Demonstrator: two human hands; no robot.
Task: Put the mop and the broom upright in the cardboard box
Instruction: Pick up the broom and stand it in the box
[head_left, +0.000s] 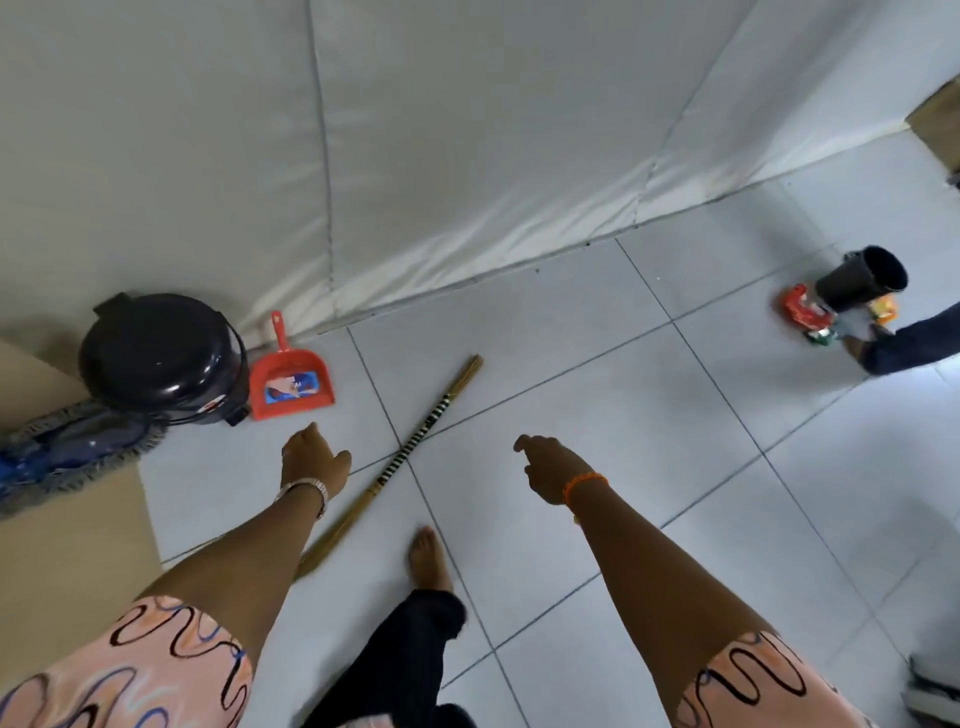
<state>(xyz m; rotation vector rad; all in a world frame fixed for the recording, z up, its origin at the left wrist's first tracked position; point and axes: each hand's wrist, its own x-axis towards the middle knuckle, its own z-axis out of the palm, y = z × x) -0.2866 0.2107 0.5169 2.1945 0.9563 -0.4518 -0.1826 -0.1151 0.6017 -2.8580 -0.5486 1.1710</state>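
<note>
Neither hand grips anything: the left hand (311, 460) and the right hand (553, 467) both reach out over the floor, below the middle of the frame, with fingers loose and empty. Across the upper frame runs a white padded wall (467, 130), and under it lies the pale tiled floor (649, 415). At the left edge stands the cardboard box (67, 561), with the blue mop (67, 452) head lying on top of it (its handle is not visible). Just beside the mop sits a black lidded bin (161, 353), and to its right a red dustpan (288, 376) lies flat by the wall. The broom (400, 457) lies flat on the tiles, running diagonally through the centre between the two hands, its striped handle touching neither. A bare foot (428, 558) stands just below it.
</note>
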